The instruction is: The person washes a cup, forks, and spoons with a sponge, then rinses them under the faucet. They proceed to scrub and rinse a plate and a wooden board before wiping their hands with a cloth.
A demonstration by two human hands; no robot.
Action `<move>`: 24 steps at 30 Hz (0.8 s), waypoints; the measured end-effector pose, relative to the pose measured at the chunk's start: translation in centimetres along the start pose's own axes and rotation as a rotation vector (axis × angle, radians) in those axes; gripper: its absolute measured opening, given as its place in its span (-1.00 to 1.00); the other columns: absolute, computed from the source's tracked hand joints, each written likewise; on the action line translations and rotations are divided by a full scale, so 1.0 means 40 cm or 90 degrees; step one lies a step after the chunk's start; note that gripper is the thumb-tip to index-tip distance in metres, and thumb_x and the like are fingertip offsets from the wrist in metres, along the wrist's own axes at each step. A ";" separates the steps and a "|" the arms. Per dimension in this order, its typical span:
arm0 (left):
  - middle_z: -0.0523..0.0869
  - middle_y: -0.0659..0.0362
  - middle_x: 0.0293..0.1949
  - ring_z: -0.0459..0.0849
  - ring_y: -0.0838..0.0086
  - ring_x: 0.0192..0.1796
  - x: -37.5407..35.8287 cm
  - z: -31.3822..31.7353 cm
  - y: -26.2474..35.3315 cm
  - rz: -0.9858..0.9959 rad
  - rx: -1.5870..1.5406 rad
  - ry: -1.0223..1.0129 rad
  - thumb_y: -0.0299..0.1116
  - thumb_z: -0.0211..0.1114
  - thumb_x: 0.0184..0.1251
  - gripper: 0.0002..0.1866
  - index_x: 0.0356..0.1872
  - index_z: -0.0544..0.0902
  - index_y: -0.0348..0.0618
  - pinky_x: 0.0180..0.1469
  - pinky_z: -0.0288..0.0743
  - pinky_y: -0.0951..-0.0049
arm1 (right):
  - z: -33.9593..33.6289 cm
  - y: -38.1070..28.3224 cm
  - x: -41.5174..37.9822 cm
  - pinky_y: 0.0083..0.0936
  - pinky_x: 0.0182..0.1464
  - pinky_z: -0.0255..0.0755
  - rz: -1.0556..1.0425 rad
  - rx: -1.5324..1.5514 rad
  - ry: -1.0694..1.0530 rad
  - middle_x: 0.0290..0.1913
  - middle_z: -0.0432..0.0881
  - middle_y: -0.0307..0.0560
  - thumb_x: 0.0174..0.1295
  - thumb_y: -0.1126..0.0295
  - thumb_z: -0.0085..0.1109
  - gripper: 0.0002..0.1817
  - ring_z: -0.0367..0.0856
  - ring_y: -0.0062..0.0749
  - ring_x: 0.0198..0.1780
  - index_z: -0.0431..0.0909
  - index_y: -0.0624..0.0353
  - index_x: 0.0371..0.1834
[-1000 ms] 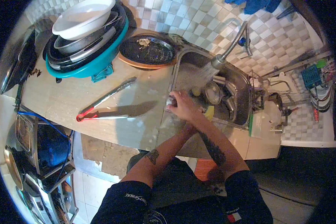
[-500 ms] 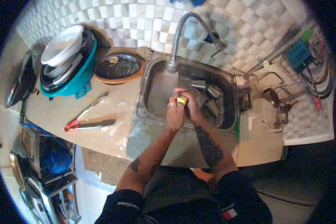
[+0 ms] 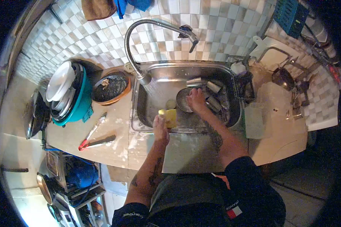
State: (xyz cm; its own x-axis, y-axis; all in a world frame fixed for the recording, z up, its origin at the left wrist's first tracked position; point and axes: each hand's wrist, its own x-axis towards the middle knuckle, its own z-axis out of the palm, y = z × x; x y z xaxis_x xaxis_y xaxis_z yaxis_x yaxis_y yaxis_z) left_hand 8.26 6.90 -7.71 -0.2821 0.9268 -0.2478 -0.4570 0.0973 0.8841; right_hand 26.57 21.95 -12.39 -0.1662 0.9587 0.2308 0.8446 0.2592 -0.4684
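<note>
Over the front left of the steel sink (image 3: 155, 128), my left hand (image 3: 161, 128) grips a yellow sponge (image 3: 171, 117), which sticks out to the right of the fingers. My right hand (image 3: 196, 101) is deeper in the sink, its fingers curled at the right rim of a round metal bowl (image 3: 183, 101). Part of the bowl is hidden under that hand. Several metal cups (image 3: 213, 87) lie on their sides just right of it. Water runs from the spray faucet (image 3: 144, 78) into the sink's left side.
Left of the sink sit an oval sizzling plate (image 3: 110, 89) on a wooden base, red-tipped tongs (image 3: 91, 135) and a teal basin (image 3: 84, 99) stacked with dishes. A wire rack (image 3: 243, 85) and a translucent container (image 3: 255, 123) flank the sink's right side.
My hands, together around the sponge before, have separated. The left keeps the sponge and has moved toward the front; the right has gone to the bowl. The camera view has shifted.
</note>
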 end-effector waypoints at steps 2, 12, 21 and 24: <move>0.52 0.11 -0.06 0.57 0.30 -0.02 0.036 -0.101 -0.053 0.128 0.310 0.014 -0.16 0.07 0.45 -0.65 0.12 0.41 -0.12 -0.06 0.55 0.33 | -0.001 -0.009 0.026 -0.14 -0.09 0.38 -0.038 -0.113 -0.032 -0.10 0.44 0.19 0.09 0.13 0.27 -0.55 0.46 0.01 -0.07 0.41 0.20 -0.08; 0.59 0.16 -0.08 0.62 0.33 -0.06 0.003 -0.103 0.155 -0.079 -0.117 -0.024 -0.02 0.08 0.45 -0.62 0.03 0.46 -0.10 -0.07 0.56 0.25 | 0.266 -0.166 0.044 -0.12 0.29 0.24 -0.372 -0.391 -0.347 0.09 0.53 0.04 0.06 0.22 0.18 -0.63 0.46 -0.14 0.17 0.61 0.16 -0.08; 0.56 0.07 -0.01 0.60 0.24 0.04 -0.004 -0.174 0.287 -0.092 -0.127 -0.015 -0.03 -0.05 0.51 -0.57 0.12 0.40 -0.16 -0.03 0.60 0.18 | 0.284 -0.249 0.181 -0.21 0.21 0.35 -0.101 0.586 -0.252 0.03 0.57 0.05 0.28 0.21 0.09 -0.61 0.55 -0.11 0.06 0.47 0.21 0.08; 0.54 0.04 0.02 0.59 0.19 0.07 0.016 -0.162 0.340 -0.076 -0.151 -0.054 0.00 -0.12 0.52 -0.52 0.15 0.38 -0.20 0.01 0.59 0.12 | 0.066 -0.402 0.163 -0.28 0.16 0.39 -0.017 0.802 -0.297 0.03 0.58 0.02 0.24 0.21 0.21 -0.52 0.56 -0.14 0.07 0.41 0.25 0.13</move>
State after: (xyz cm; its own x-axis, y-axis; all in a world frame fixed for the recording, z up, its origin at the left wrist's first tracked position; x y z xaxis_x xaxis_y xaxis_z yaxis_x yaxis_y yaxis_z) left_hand -3.61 6.47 1.59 -0.1469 0.9420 -0.3017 -0.6704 0.1295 0.7306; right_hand 10.57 24.35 -5.62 -0.5447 0.8365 0.0595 -0.1592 -0.0334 -0.9867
